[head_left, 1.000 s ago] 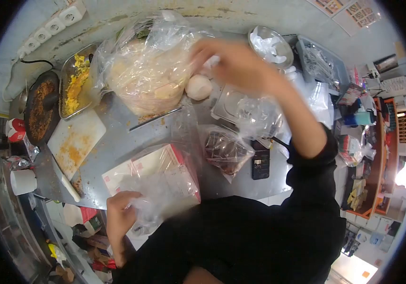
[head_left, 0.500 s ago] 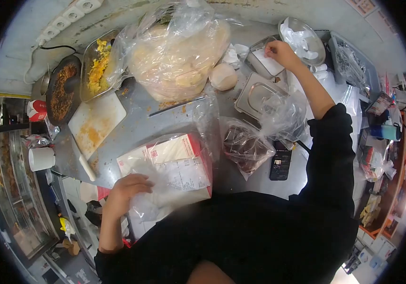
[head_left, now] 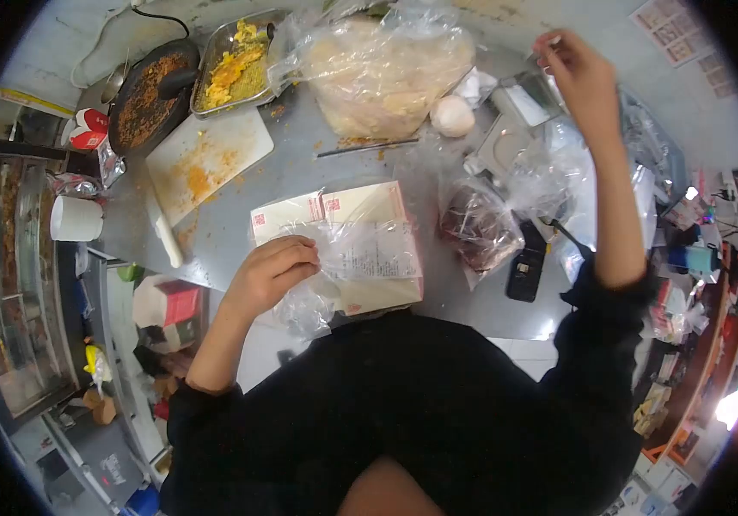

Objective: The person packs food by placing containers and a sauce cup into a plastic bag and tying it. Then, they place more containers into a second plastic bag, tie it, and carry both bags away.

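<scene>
My left hand (head_left: 272,273) is closed on the gathered clear plastic of a bag (head_left: 309,301), at the near left of the boxes. The bag lies around two white and red boxes (head_left: 369,206), one with a printed slip showing through the plastic. My right hand (head_left: 565,64) is raised at the back right, above the metal containers (head_left: 525,101), with thumb and fingers pinched together; something small and pale may be at the fingertips, too small to name. A knotted clear bag of dark red contents (head_left: 476,225) lies right of the boxes.
A cutting board (head_left: 214,163) with a knife (head_left: 165,236), a mortar (head_left: 150,103) and a tray of yellow food (head_left: 235,73) stand at left. A large bag of pale food (head_left: 386,77) is behind the boxes. A phone (head_left: 527,268) lies at right.
My right hand has risen from the white paper in the metal container. My left hand has closed on the bag. The view has shifted, so the table's things appear moved.
</scene>
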The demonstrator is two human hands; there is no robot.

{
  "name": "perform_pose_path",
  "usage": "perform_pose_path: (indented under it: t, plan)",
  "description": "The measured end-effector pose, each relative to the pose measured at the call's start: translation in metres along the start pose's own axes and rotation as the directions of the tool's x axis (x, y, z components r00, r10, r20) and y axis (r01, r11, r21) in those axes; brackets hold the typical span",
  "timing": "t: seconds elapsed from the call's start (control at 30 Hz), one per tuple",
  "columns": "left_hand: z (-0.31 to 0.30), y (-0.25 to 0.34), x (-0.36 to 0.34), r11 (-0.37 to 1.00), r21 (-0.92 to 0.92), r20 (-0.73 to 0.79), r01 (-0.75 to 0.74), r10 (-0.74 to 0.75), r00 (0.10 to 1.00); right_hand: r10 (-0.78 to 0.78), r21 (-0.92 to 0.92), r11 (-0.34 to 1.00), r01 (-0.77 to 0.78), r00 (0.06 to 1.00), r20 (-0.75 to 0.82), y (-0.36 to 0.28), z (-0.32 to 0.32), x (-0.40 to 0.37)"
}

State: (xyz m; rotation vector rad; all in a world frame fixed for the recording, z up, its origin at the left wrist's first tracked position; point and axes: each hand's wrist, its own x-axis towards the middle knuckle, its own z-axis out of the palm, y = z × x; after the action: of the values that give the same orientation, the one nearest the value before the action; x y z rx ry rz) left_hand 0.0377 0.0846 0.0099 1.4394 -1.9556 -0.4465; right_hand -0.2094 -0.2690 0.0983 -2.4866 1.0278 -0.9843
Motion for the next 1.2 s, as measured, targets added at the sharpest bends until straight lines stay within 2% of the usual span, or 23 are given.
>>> perform_pose_path:
  t: [0.03,0.07,0.1,0.17,0.27,0.37,0.4,0.5,0.6,0.7,0.73,0.8,0.83,0.87,0.9,0.93,0.97,1.0,1.03,1.1,1.13,1.2]
  plan:
    - [0.002,0.001,0.000,1.000,0.009,-0.026,-0.017,0.017,1.000,-0.012,0.033,0.999,0.014,0.999,-0.051,0.040,0.011,0.007]
    - [0.004,0.000,-0.001,0.999,0.019,-0.048,-0.034,0.035,0.998,0.097,-0.026,0.995,-0.097,0.995,-0.016,0.067,0.016,0.009]
    - [0.005,-0.001,-0.001,0.998,0.032,-0.066,-0.051,0.053,0.996,0.091,-0.136,0.987,-0.092,0.996,-0.012,0.130,0.036,0.016]
    - [0.004,0.000,0.000,0.991,0.083,-0.069,-0.102,0.108,0.992,0.259,-0.313,0.927,-0.207,0.957,0.134,0.153,0.047,0.012]
    - [0.007,0.002,0.002,0.990,0.113,-0.080,-0.089,0.098,0.992,0.356,0.095,0.922,-0.375,0.919,0.169,0.234,0.097,-0.001]
    - [0.006,0.008,-0.001,0.993,0.107,-0.051,-0.048,0.054,0.997,0.470,-0.037,0.883,-0.468,0.879,0.087,0.212,0.094,-0.009]
    - [0.006,0.008,0.001,0.993,0.106,-0.046,-0.045,0.050,0.998,0.498,0.078,0.851,-0.520,0.845,0.198,0.223,0.092,-0.010]
    - [0.010,0.007,-0.001,0.993,0.107,-0.070,-0.042,0.050,0.996,0.536,0.304,0.746,-0.593,0.804,0.256,0.235,0.093,-0.016]
    - [0.011,0.007,-0.001,0.995,0.090,-0.074,-0.050,0.057,0.996,0.562,0.408,0.639,-0.652,0.758,0.332,0.243,0.095,-0.021]
    - [0.012,0.009,-0.002,0.995,0.094,-0.085,-0.041,0.049,0.995,0.555,0.259,0.769,-0.585,0.811,0.184,0.237,0.090,-0.015]
    - [0.012,0.008,-0.002,0.994,0.099,-0.097,-0.049,0.059,0.993,0.495,0.057,0.863,-0.502,0.863,0.105,0.235,0.081,-0.010]
    - [0.013,0.006,-0.005,0.991,0.122,-0.118,-0.045,0.060,0.991,0.352,0.133,0.933,-0.335,0.926,-0.134,0.190,0.066,0.006]
    - [0.014,0.007,-0.008,0.989,0.136,-0.143,-0.052,0.071,0.987,0.228,0.167,0.965,-0.202,0.960,-0.160,0.167,0.059,0.016]
    - [0.016,0.006,-0.007,0.986,0.154,-0.172,-0.058,0.085,0.982,0.164,0.403,0.909,-0.109,0.981,-0.105,0.105,0.046,0.013]
    - [0.017,0.006,-0.008,0.983,0.172,-0.201,-0.064,0.099,0.974,0.089,0.616,0.787,-0.028,0.994,-0.069,0.024,0.031,-0.009]
    - [0.018,0.006,-0.009,0.976,0.208,-0.228,-0.069,0.117,0.967,-0.026,0.576,0.818,-0.007,0.998,0.049,-0.031,0.021,-0.035]
    - [0.019,0.006,-0.008,0.966,0.244,-0.251,-0.084,0.146,0.957,0.083,0.686,0.680,-0.259,0.957,0.278,-0.084,0.019,-0.071]
    - [0.018,0.005,-0.007,0.955,0.276,-0.273,-0.104,0.182,0.945,-0.051,0.643,0.745,-0.179,0.945,0.322,-0.104,0.039,-0.107]
    - [0.016,0.005,-0.006,0.949,0.293,-0.272,-0.116,0.199,0.941,-0.070,0.620,0.750,-0.232,0.904,0.422,-0.131,0.049,-0.133]
    - [0.017,0.005,-0.002,0.938,0.318,-0.285,-0.140,0.235,0.929,-0.225,0.642,0.767,-0.024,0.926,0.304,-0.143,0.101,-0.175]
    - [0.016,0.004,-0.002,0.965,0.238,-0.262,-0.114,0.177,0.949,-0.302,0.664,0.744,0.076,0.924,0.233,-0.146,0.119,-0.186]
    - [0.012,0.002,-0.004,0.995,0.086,-0.193,-0.042,0.058,0.980,-0.219,0.685,0.729,0.011,0.951,0.218,-0.151,0.136,-0.199]
